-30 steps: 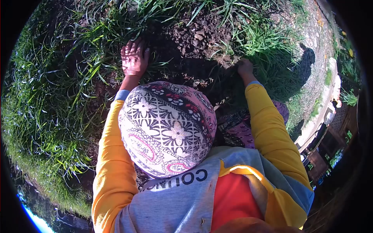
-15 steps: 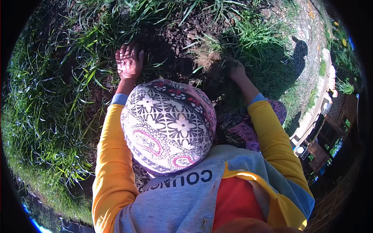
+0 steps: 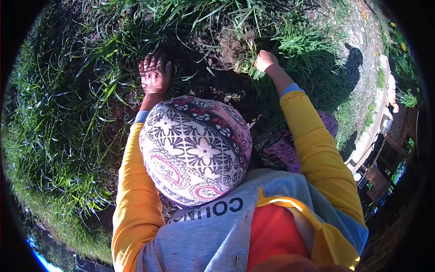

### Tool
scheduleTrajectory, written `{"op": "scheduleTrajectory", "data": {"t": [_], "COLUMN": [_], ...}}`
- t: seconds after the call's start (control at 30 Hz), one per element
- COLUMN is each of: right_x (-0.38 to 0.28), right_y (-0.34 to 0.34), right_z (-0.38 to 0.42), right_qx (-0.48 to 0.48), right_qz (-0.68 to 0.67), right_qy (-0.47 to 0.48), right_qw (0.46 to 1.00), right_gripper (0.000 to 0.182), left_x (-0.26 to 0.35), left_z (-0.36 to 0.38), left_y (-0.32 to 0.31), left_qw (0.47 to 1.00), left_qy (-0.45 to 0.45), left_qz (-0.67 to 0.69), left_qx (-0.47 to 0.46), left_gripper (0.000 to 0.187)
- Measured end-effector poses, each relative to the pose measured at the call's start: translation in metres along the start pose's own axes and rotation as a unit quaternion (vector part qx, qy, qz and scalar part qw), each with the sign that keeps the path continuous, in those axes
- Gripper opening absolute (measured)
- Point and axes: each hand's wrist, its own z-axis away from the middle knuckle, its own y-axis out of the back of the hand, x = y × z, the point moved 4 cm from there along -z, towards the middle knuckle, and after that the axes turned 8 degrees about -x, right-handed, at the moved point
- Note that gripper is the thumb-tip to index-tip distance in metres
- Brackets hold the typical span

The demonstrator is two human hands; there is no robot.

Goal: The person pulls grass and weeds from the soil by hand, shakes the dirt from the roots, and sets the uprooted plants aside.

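Grass clump (image 3: 232, 49) in the right hand (image 3: 266, 61)

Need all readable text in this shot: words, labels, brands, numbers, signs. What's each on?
"COUN", on the grey shirt; the letters after it are lost in the folds.
Background clutter at far right: too small and dark to tell whether it bears text.
No other label, brand, number or sign can be read.

Sleeves (image 3: 317, 136) are yellow, cuffs (image 3: 292, 89) blue; the grey top (image 3: 195, 240) bears black letters (image 3: 222, 209); legwear (image 3: 199, 149) patterned.
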Motion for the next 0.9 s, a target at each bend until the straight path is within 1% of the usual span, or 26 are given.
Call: {"op": "scheduleTrajectory", "data": {"t": [0.03, 0.07, 0.1, 0.13, 0.2, 0.23, 0.27, 0.3, 0.33, 0.37, 0.4, 0.43, 0.53, 0.57, 0.6, 0.63, 0.67, 0.7, 0.77, 0.8, 0.83, 0.9], "right_x": [0.023, 0.012, -0.003, 0.038, 0.012, 0.001, 0.023, 0.013, 0.001, -0.001, 0.003, -0.007, 0.007, -0.004, 0.009, 0.021, 0.026, 0.024, 0.013, 0.001, 0.003, 0.008], "right_y": [-0.020, 0.005, 0.032, 0.023, 0.081, 0.091, 0.059, 0.031, 0.005, -0.007, -0.009, 0.007, 0.038, 0.065, 0.045, 0.028, 0.025, -0.002, 0.000, 0.026, 0.034, 0.085], "right_z": [-0.040, -0.028, -0.013, -0.049, 0.005, 0.019, -0.002, 0.001, 0.004, 0.000, -0.002, 0.012, 0.006, 0.025, 0.008, -0.007, -0.011, -0.018, -0.004, 0.011, 0.001, 0.008], "right_qx": [0.033, 0.006, -0.014, 0.128, 0.211, 0.238, 0.287, 0.327, 0.353, 0.196, 0.065, -0.062, 0.096, 0.093, 0.115, 0.140, 0.129, 0.043, -0.069, -0.089, -0.090, -0.033], "right_qz": [0.090, 0.197, 0.300, 0.084, -0.056, -0.039, -0.131, 0.074, 0.275, 0.159, 0.106, 0.055, -0.053, 0.004, 0.104, 0.201, 0.072, 0.191, 0.215, 0.122, 0.115, 0.061], "right_qy": [0.073, 0.085, 0.103, 0.044, 0.038, 0.016, 0.055, 0.082, 0.102, 0.046, 0.023, -0.015, 0.001, -0.013, -0.016, -0.024, -0.051, 0.002, 0.024, -0.002, 0.073, 0.061], "right_qw": [0.993, 0.977, 0.948, 0.987, 0.975, 0.970, 0.947, 0.938, 0.888, 0.967, 0.992, 0.996, 0.994, 0.996, 0.988, 0.969, 0.988, 0.981, 0.974, 0.989, 0.987, 0.996], "right_gripper": [0.033, 0.031, 0.029, 0.028, 0.028, 0.028, 0.032, 0.033, 0.034, 0.034, 0.032, 0.031, 0.023, 0.028, 0.035, 0.045, 0.048, 0.045, 0.034, 0.027, 0.021, 0.020], "left_x": [0.000, 0.000, 0.001, 0.001, 0.003, 0.002, 0.002, 0.002, 0.003, 0.004, 0.003, 0.002, 0.003, 0.004, 0.004, 0.004, 0.004, 0.005, 0.008, 0.010, 0.009, 0.009], "left_z": [0.000, 0.003, 0.002, 0.001, -0.001, 0.000, 0.000, 0.001, 0.001, 0.001, 0.000, 0.000, 0.001, 0.001, 0.000, 0.000, 0.000, 0.001, 0.000, -0.001, 0.000, 0.002], "left_y": [-0.001, -0.003, -0.003, -0.003, 0.001, 0.000, 0.000, 0.001, 0.002, 0.002, 0.002, 0.000, 0.000, 0.001, 0.002, 0.001, 0.000, 0.001, 0.006, 0.010, 0.006, 0.004], "left_qw": [1.000, 1.000, 1.000, 1.000, 1.000, 1.000, 1.000, 1.000, 1.000, 1.000, 1.000, 1.000, 1.000, 1.000, 1.000, 1.000, 1.000, 1.000, 1.000, 1.000, 0.999, 0.998], "left_qy": [0.003, 0.007, 0.009, 0.010, 0.006, 0.004, 0.002, -0.001, 0.002, 0.004, 0.002, -0.008, -0.012, -0.010, -0.006, -0.003, -0.002, -0.005, -0.018, -0.019, -0.031, -0.041], "left_qz": [-0.002, -0.004, -0.006, -0.010, -0.004, -0.003, -0.002, -0.002, -0.001, -0.001, -0.002, -0.003, 0.001, -0.006, -0.010, -0.014, -0.018, -0.013, -0.002, 0.009, 0.001, -0.015], "left_qx": [-0.003, -0.008, -0.010, -0.010, -0.006, -0.002, 0.003, 0.005, 0.003, 0.001, -0.001, 0.007, 0.016, 0.008, 0.002, -0.001, -0.004, -0.001, 0.012, 0.009, 0.027, 0.041], "left_gripper": [0.039, 0.039, 0.039, 0.039, 0.039, 0.039, 0.039, 0.039, 0.039, 0.038, 0.038, 0.038, 0.039, 0.039, 0.039, 0.039, 0.039, 0.039, 0.039, 0.037, 0.036, 0.035]}}
